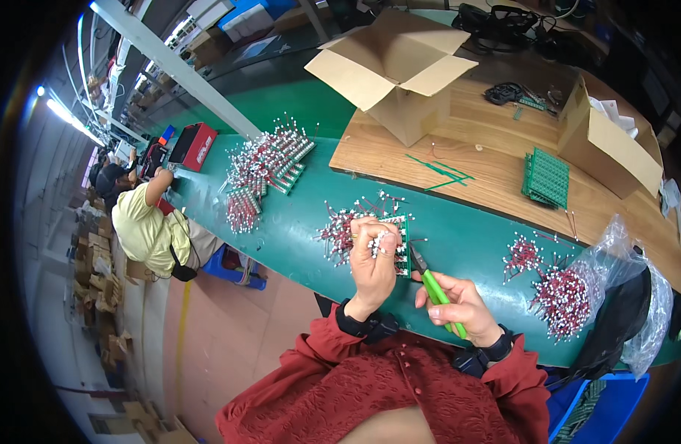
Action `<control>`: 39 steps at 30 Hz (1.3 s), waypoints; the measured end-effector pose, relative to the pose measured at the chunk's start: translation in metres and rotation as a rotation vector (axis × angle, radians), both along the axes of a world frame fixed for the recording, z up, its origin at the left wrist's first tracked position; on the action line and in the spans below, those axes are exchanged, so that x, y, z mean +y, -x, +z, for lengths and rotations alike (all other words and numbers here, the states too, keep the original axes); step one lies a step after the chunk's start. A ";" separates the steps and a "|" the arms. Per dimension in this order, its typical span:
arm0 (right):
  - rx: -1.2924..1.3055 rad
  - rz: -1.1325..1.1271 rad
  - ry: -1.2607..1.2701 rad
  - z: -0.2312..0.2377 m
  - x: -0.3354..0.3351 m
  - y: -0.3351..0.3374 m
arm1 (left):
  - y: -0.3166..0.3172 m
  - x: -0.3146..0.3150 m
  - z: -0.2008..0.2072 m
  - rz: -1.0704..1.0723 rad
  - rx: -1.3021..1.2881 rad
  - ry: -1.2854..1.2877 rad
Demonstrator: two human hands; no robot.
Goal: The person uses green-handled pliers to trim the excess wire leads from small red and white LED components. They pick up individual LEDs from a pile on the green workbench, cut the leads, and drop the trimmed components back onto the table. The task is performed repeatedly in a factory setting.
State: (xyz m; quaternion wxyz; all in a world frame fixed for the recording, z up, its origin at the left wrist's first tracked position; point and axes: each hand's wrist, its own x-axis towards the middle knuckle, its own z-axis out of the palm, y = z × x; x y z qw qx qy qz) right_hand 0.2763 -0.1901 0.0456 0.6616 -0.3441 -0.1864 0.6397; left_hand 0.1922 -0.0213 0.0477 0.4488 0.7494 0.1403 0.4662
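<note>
My left hand point(373, 268) is closed, fingers curled round several small white wire connectors point(383, 240) that show between thumb and fingers. It is over the left part of a green circuit board panel point(403, 248), with a heap of red and white wires with white connectors point(339, 228) beside and behind it. In my right hand point(463, 305) is a pair of green-handled pliers point(435, 290). Their dark tips point up and left, close to the panel's right edge; the frame does not show whether they touch it.
Wired boards point(270, 159) are piled at left. Right lie more wire bundles point(562, 300) and a clear plastic bag point(614, 255). A wooden board point(496, 144) bears an open carton point(411, 103), stacked green panels point(546, 177) and green strips point(448, 177). A co-worker point(152, 229) sits at far left.
</note>
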 end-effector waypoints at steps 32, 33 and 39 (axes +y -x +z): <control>-1.976 -0.475 0.739 0.026 0.056 -0.081 | 0.062 0.006 -0.011 -0.112 0.340 0.324; -2.013 -0.538 0.731 0.025 0.054 -0.080 | 0.061 0.005 -0.014 -0.102 0.368 0.160; -1.683 -0.585 0.551 0.029 0.034 -0.075 | 0.045 0.019 -0.006 -0.199 0.552 0.016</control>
